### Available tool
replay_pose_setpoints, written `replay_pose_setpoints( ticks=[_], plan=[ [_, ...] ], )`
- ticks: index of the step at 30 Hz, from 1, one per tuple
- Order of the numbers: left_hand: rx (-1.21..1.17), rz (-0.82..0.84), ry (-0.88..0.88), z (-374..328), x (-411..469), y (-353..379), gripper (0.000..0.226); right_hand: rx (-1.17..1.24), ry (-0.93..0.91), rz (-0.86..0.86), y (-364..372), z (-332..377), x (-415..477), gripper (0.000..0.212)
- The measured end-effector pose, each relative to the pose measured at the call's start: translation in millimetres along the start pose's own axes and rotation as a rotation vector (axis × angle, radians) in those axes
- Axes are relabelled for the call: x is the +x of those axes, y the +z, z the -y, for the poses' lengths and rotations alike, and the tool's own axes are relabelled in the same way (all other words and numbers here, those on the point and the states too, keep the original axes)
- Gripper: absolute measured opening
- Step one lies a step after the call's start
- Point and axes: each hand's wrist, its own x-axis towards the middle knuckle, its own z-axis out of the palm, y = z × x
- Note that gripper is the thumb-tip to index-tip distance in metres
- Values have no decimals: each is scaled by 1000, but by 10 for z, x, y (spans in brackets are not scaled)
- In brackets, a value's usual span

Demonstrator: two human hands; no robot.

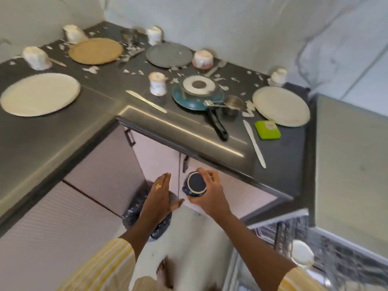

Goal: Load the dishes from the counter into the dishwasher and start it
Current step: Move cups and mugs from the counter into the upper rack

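My right hand [211, 193] grips a dark blue cup [195, 184], held upside down below the counter edge. Beside it my left hand [160, 196] is open with straight fingers, above a bin lined with a black bag [134, 213]. The dishwasher [315, 248] stands open at the lower right, with a white dish [301, 252] in its rack. On the dark corner counter [100, 122] lie a white plate [39, 94], a tan plate [95, 51], a grey plate [169, 55], another white plate [281, 106], a blue pan [197, 97] with a lid, several white cups and knives.
Torn white scraps litter the counter. A green sponge [267, 129] lies by the right white plate, and a metal measuring cup [232, 103] sits next to the pan. Cabinet doors [155, 156] run under the counter. A pale appliance top [352, 160] is at the right.
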Motion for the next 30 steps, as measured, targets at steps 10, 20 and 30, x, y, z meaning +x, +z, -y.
replay_pose_setpoints(
  ticks=[10, 20, 30],
  plan=[
    [16, 246, 188, -1081, -406, 1343, 88, 68, 304, -228, -682, -1158, -1321, 79],
    [-28, 410, 442, -2250, -799, 2313, 68, 29, 618, -644, -1200, -2071, -2506, 77],
    [206, 277, 607, -2641, -569, 2938, 60, 55, 693, -924, -1630, -3096, -2285, 83]
  ],
)
